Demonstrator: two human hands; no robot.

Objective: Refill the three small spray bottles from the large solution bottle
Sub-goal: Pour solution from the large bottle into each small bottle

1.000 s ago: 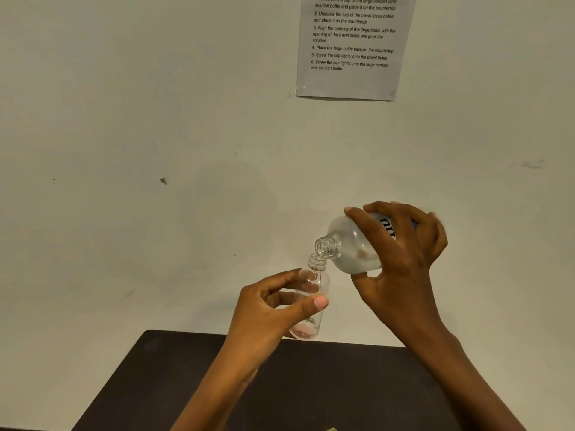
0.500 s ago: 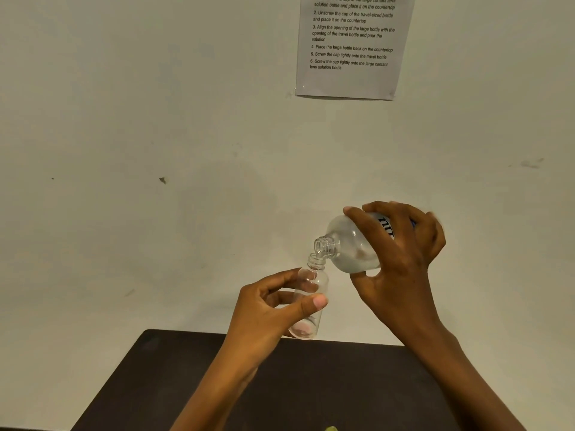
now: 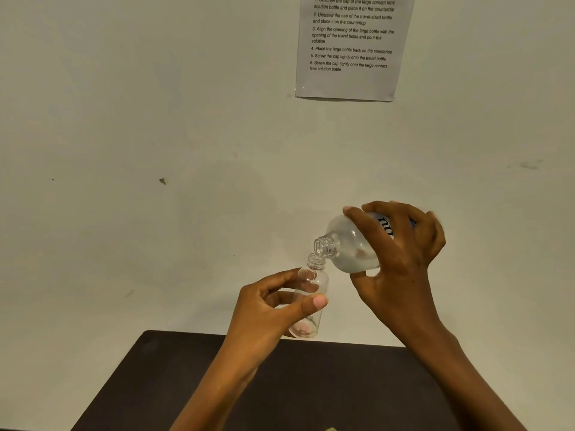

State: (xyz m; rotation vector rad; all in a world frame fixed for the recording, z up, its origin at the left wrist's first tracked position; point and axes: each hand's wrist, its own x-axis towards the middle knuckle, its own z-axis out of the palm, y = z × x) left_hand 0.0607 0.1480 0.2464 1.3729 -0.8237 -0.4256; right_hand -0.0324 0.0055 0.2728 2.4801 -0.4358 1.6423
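My left hand (image 3: 273, 309) holds a small clear spray bottle (image 3: 309, 298) upright in the air, thumb in front and fingers behind; its cap is off. My right hand (image 3: 395, 262) grips the large solution bottle (image 3: 350, 247) around its body and tips it down to the left. The large bottle's open neck sits right over the small bottle's mouth. Clear liquid lies in the lower side of the large bottle. Only one small bottle is in view.
A dark table (image 3: 311, 390) lies below my hands, against a pale wall (image 3: 155, 150). A printed instruction sheet (image 3: 351, 45) hangs on the wall above. A small greenish thing (image 3: 330, 428) peeks in at the bottom edge.
Both hands and both bottles hold almost the same pose; the large bottle stays tipped over the small one with only a slight shift.
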